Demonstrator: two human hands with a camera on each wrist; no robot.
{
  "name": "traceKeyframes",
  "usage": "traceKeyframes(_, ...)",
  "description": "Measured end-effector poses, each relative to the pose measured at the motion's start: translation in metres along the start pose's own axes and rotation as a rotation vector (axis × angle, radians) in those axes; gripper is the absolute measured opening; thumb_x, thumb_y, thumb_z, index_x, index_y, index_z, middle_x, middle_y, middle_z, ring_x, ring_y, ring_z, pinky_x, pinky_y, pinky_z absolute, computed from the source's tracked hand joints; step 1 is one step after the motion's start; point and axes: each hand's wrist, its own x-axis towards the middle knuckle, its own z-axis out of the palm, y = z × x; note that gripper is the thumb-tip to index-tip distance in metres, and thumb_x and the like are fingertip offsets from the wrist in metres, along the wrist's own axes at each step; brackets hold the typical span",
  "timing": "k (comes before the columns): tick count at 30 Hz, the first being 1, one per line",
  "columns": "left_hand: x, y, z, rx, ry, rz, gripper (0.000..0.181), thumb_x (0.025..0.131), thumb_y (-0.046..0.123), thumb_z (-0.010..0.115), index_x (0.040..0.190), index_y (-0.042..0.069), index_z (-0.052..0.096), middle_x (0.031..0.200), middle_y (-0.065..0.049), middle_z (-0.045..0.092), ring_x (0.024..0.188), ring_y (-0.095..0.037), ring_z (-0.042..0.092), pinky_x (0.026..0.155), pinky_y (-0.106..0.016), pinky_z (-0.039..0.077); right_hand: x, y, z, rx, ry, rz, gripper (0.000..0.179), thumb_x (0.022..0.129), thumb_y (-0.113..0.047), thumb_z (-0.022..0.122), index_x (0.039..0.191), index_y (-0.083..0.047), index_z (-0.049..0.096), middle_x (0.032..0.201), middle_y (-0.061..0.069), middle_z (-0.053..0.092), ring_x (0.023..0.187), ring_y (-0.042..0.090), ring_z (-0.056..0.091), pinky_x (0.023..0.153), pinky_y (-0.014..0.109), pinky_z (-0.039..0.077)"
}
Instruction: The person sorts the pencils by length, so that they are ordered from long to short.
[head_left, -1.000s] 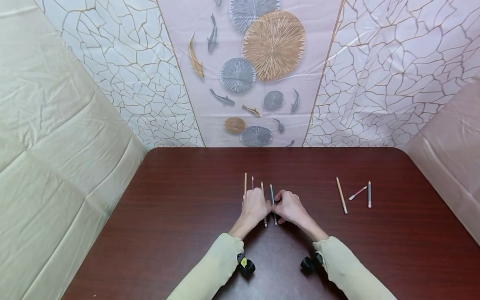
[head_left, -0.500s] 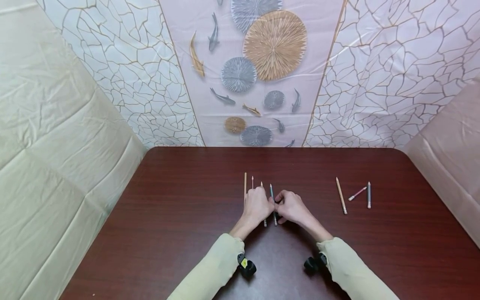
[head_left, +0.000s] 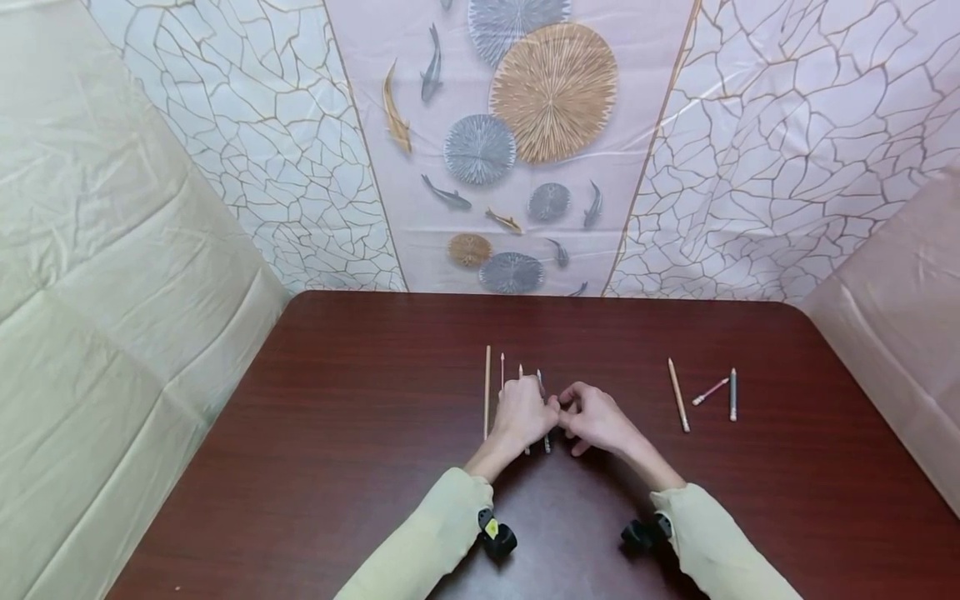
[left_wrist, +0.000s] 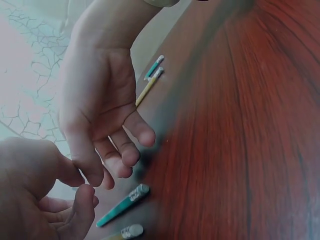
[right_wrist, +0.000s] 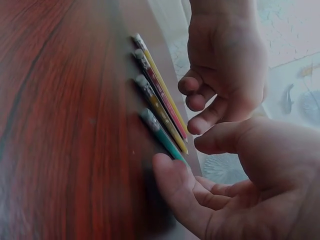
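shifted rightward: left hand [head_left: 523, 410], right hand [head_left: 597, 418], fingertips close together by teal pencil [right_wrist: 162, 134], both grips loosely spread

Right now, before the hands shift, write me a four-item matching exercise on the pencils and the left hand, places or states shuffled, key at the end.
Things
1. Green pencil in the row of four
2. Left hand
3. Pink pencil in the separate group of three
4. Red pencil in the row of four

Places or states
A. Lies between two yellow pencils
B. Slanted, in the middle of its group
C. Hides part of the row in the head view
D. Rightmost in its row

Pairs: 1-D, 2-C, 3-B, 4-A
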Motion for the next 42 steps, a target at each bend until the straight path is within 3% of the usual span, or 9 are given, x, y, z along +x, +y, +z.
traceKeyframes(9,0.001,0.011,0.005,-0.017,0.028,0.02,0.016,0.082,0.019,0.072,0.081,0.004,0.072,0.074,-0.006,0.07,0.075,-0.029,0.069,0.067,-0.037,0.053,-0.007,0.003,-0.02,0.008,0.029,-0.001,0.032,0.091,-0.004,0.062,0.117,0.011,0.052,0.078,0.017,0.063,0.062,0.027,0.066,0.049,0.04,0.056)
traceKeyframes(17,0.002,0.021,0.011,-0.018,-0.003,0.004,0.018,0.084,0.021,0.072,0.087,0.003,0.073,0.078,-0.006,0.071,0.082,-0.031,0.069,0.075,-0.039,0.053,-0.013,0.006,-0.032,0.011,0.052,0.002,0.034,0.091,-0.003,0.061,0.119,0.012,0.05,0.081,0.019,0.064,0.067,0.028,0.067,0.049,0.04,0.056)
traceKeyframes(26,0.004,0.029,0.019,-0.059,0.009,-0.004,0.017,0.081,0.02,0.072,0.088,0.004,0.072,0.074,-0.004,0.069,0.078,-0.026,0.068,0.071,-0.034,0.05,-0.018,0.011,-0.044,0.029,0.081,-0.003,0.035,0.093,-0.005,0.062,0.12,0.013,0.048,0.083,0.019,0.066,0.068,0.029,0.07,0.049,0.041,0.056)
traceKeyframes(33,0.007,0.037,0.027,-0.096,-0.002,-0.027,0.017,0.083,0.02,0.072,0.09,0.005,0.071,0.053,0.008,0.06,0.075,-0.021,0.069,0.072,-0.032,0.051,-0.019,0.017,-0.055,0.015,0.137,-0.004,0.033,0.093,-0.005,0.061,0.119,0.013,0.05,0.087,0.021,0.066,0.069,0.029,0.07,0.051,0.04,0.056)
traceKeyframes(42,0.008,0.044,0.036,-0.089,0.0,-0.038,0.018,0.082,0.02,0.072,0.09,0.005,0.071,0.064,0.005,0.064,0.077,-0.021,0.067,0.073,-0.033,0.051,-0.024,0.022,-0.062,0.038,0.185,-0.02,0.031,0.093,-0.003,0.06,0.117,0.014,0.051,0.09,0.024,0.065,0.07,0.029,0.069,0.052,0.039,0.056)
